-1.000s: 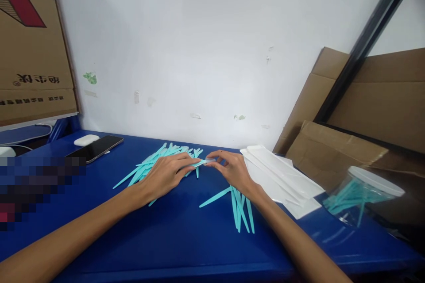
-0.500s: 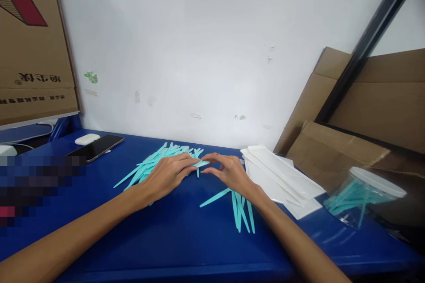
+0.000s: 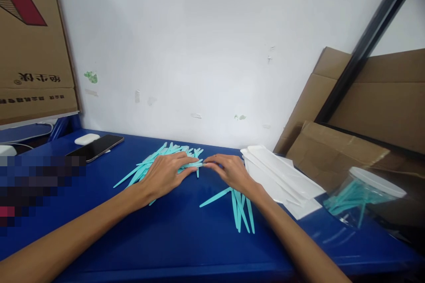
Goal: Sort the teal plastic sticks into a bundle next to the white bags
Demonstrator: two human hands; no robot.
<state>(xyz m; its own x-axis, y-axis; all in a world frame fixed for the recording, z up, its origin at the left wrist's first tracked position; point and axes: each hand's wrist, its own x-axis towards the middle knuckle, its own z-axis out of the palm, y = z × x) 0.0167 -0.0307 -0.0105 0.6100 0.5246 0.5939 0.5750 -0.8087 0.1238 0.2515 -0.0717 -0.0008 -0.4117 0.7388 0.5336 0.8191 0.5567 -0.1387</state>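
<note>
My left hand (image 3: pixel 169 170) pinches a thin, tapered teal plastic stick (image 3: pixel 194 165) between thumb and fingers. At its right end, the thumb and fingertips of my right hand (image 3: pixel 230 169) close on the same stick. A heap of similar teal sticks (image 3: pixel 144 168) lies under and behind my left hand, partly hidden by it. Below my right wrist, several more teal sticks (image 3: pixel 239 212) are fanned out on the blue table (image 3: pixel 186 239), their upper ends covered by the hand.
White paper sleeves (image 3: pixel 279 177) are stacked right of my right hand. A clear jar with a white lid (image 3: pixel 365 196) holds more teal sticks at the far right. A phone (image 3: pixel 101 148) and a white case (image 3: pixel 86 139) lie at the left. Cardboard (image 3: pixel 332 150) leans at the right.
My right thumb and fingers have come together from a gap and now pinch the stick's right end. My left hand has barely moved. The heap and the fanned sticks look unchanged.
</note>
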